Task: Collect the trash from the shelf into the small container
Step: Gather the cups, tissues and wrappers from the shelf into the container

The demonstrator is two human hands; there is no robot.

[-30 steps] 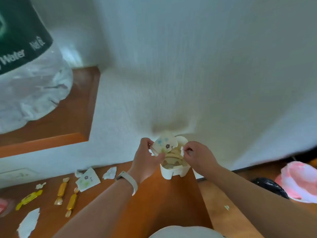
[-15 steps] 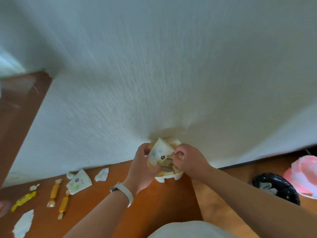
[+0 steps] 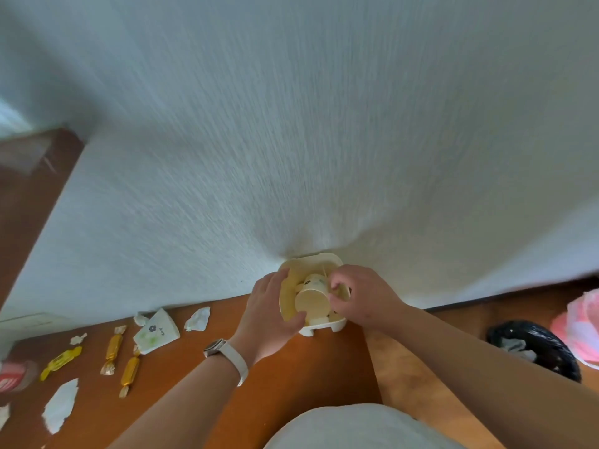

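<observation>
A small cream container (image 3: 319, 325) on short feet stands at the right end of the wooden shelf (image 3: 291, 377), against the white wall. A flowered paper cup (image 3: 312, 298) lies on its side inside it. My left hand (image 3: 269, 315) grips the container's left rim. My right hand (image 3: 359, 296) has its fingers closed on the cup at the container's right side. Further left on the shelf lie another flattened flowered cup (image 3: 155, 332), gold candy wrappers (image 3: 113, 350), a yellow wrapper (image 3: 60, 359) and crumpled white paper scraps (image 3: 197, 319).
A torn white paper piece (image 3: 60, 405) lies near the shelf's front left. A red item (image 3: 13, 377) sits at the left edge. Below right on the floor are a black bag-lined bin (image 3: 534, 348) and a pink-white bag (image 3: 580, 328).
The flowered cup was held upright above the container by both hands; now it lies down inside it. The view has swung right, so the water bottle is out of sight.
</observation>
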